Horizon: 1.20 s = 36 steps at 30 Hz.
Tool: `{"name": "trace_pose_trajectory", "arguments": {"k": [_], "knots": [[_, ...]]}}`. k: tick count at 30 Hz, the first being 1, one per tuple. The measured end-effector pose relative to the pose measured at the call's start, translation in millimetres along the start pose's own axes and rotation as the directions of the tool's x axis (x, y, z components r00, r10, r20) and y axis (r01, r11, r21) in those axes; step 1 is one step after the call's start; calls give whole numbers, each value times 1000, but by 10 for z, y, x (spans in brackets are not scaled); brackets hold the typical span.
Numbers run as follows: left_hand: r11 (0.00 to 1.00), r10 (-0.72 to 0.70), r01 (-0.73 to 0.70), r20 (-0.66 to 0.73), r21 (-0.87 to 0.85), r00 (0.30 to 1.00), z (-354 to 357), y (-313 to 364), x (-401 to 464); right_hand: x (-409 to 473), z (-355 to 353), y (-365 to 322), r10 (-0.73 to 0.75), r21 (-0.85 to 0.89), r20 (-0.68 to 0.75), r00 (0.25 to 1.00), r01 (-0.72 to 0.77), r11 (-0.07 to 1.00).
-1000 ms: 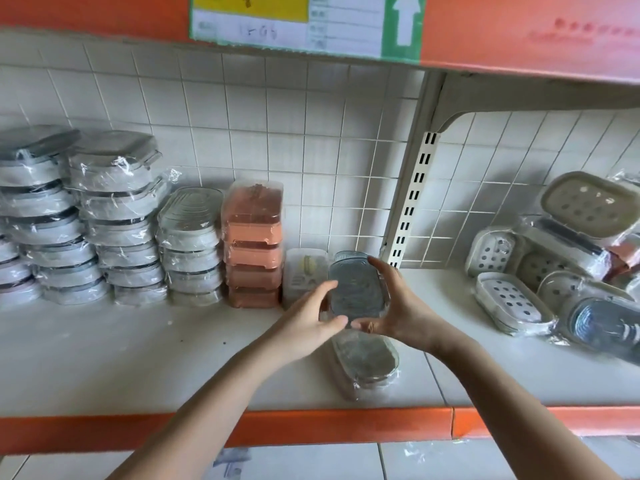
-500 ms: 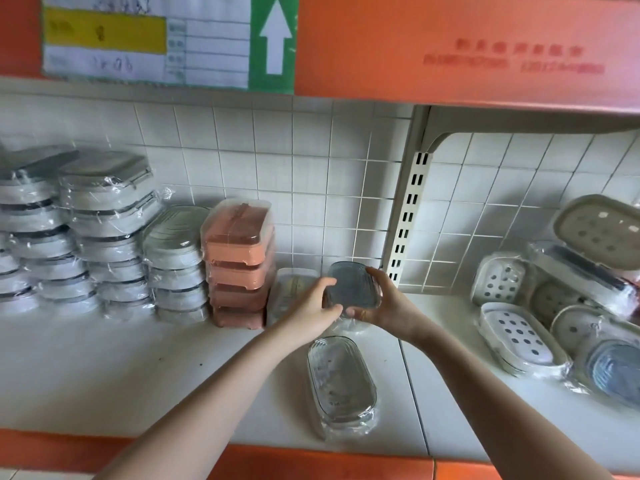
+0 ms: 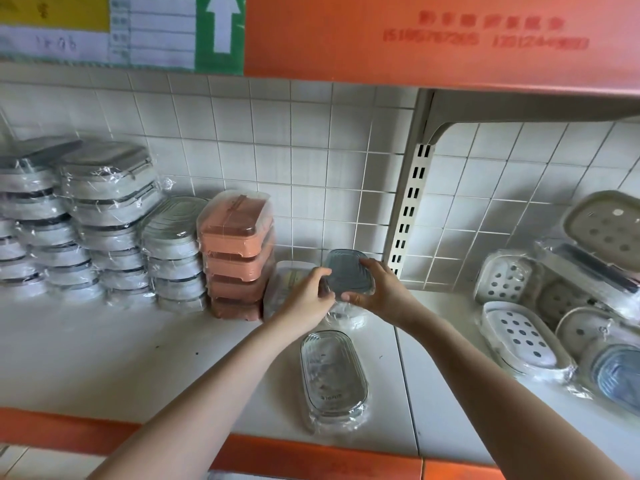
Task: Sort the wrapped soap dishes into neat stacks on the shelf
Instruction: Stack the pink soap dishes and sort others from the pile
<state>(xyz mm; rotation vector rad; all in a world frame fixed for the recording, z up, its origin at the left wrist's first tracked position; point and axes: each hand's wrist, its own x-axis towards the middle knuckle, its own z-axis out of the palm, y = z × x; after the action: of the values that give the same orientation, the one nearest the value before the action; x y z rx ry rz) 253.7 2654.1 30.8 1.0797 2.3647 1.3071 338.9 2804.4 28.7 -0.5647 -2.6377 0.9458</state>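
My left hand (image 3: 306, 295) and my right hand (image 3: 382, 291) together grip a grey-blue wrapped soap dish (image 3: 348, 271) near the back of the white shelf (image 3: 104, 348), over another wrapped item whose film shows below it. A clear wrapped soap dish (image 3: 332, 377) lies flat on the shelf in front of my hands. A pale wrapped dish (image 3: 289, 277) leans behind my left hand. To its left stands a stack of pink soap dishes (image 3: 237, 258).
Stacks of grey and white wrapped dishes (image 3: 104, 220) fill the shelf's left side. A loose pile of perforated dishes (image 3: 540, 306) lies at the right. A slotted upright post (image 3: 408, 209) stands behind my hands. An orange shelf (image 3: 433, 39) hangs overhead.
Both hands have carried the grey-blue dish away from me toward the back wall, next to the pink stack. The clear dish stays flat on the shelf.
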Motion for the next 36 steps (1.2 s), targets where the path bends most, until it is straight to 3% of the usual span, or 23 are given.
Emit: {"name": "trace_pose_trajectory", "arguments": {"k": [5,9,12,15,29,36], "knots": [[999,36,-37,-39,-21,999,-43,-91,-95,-236,84,-137,12,-132,-180,984,-37,991],[990,126,-113,-151,88,981,-156,-196,-274,-601,193,-429,-26,-64,-353,935,4,998],[976,187,-157,-208,153,960,-230,-310,-461,-871,357,-634,67,-134,-175,982,-91,987],[966,174,-126,-211,225,962,-289,-406,-691,-1079,607,-753,235,-276,-27,972,-233,932],[931,151,-90,-148,354,977,-651,-907,-1227,-1362,1004,-895,320,-304,-281,905,-400,865],[912,257,-185,-158,367,953,-746,-1099,-1369,-1400,1032,-931,370,-234,-345,863,-460,856]]}}
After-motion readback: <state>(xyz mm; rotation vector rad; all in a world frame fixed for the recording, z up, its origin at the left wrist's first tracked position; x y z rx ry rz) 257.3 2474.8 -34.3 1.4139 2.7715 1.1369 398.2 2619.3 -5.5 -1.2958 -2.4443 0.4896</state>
